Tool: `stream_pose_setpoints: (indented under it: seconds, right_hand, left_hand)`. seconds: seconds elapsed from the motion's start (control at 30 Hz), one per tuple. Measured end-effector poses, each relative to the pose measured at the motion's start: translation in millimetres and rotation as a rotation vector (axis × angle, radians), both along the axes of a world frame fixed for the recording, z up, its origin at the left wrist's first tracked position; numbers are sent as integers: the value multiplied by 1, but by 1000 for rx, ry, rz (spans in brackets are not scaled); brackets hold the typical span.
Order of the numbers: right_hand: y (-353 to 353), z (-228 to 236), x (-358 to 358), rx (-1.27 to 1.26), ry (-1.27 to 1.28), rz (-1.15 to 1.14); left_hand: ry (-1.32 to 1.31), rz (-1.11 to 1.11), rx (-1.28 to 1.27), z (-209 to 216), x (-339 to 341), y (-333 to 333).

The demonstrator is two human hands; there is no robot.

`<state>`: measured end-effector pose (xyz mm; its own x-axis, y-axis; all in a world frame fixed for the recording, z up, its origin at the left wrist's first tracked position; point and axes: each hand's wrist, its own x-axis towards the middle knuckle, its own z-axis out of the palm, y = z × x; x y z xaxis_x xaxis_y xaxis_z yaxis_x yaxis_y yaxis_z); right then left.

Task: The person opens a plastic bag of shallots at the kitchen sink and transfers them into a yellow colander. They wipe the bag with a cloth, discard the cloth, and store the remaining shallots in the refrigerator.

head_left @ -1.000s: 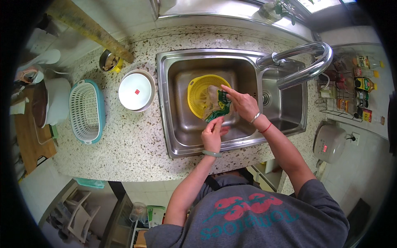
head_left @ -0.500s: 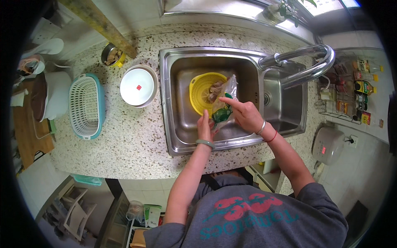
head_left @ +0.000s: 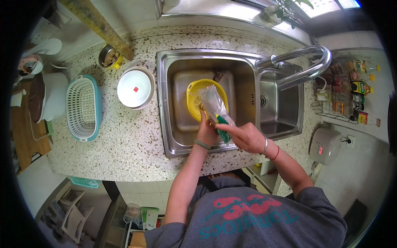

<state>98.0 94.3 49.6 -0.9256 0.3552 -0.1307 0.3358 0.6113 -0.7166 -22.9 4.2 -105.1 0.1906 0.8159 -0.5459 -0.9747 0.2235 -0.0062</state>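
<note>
Over the near part of the sink I hold a clear plastic bag [head_left: 214, 101] with green printing. Its loose upper part lies across the yellow colander [head_left: 191, 108]. My left hand [head_left: 206, 133] is closed on the bag's near left side. My right hand [head_left: 248, 138] grips the bag's right side with the index finger stretched across the green part. The colander sits in the large steel sink basin [head_left: 178, 120], partly covered by the bag. Just beyond its far rim, a small dark brown piece [head_left: 218, 76] lies on the basin floor. What is inside the bag is hard to make out.
Left of the sink stand stacked white bowls [head_left: 134, 88], a teal-and-white basket [head_left: 84, 108] and a small pot [head_left: 109, 56] of brown pieces. The faucet [head_left: 306, 68] arches over the smaller right basin. A wire rack [head_left: 337, 109] of bottles hangs at the right wall.
The bag has come nearer to me and its clear end now lies over the colander. Brown pieces at the bag's mouth are gone from there; one piece lies in the basin beyond the colander.
</note>
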Motion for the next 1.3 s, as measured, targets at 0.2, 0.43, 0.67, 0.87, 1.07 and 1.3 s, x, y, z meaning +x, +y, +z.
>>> stream_pose_setpoints:
  seconds: [0.2,0.43,0.67,0.87,1.07,1.3]
  right_hand:
    - [-19,10,32,-358,-103,-228]
    - [-2,-51,81,-77,-191,-403]
    - [10,-99,66,-793,73,-590]
    - [15,-87,75,-1014,-120,-623]
    - [10,-76,141,-884,-125,-728]
    - [24,-58,99,-981,-25,-593]
  left_hand:
    - [-37,144,147,-10,-15,6]
    - [286,59,149,3,-43,4]
    - [476,-150,161,32,-52,10]
    - [598,-101,83,62,2,-3]
    - [619,-105,210,66,62,3]
    - [900,-131,234,69,35,-7]
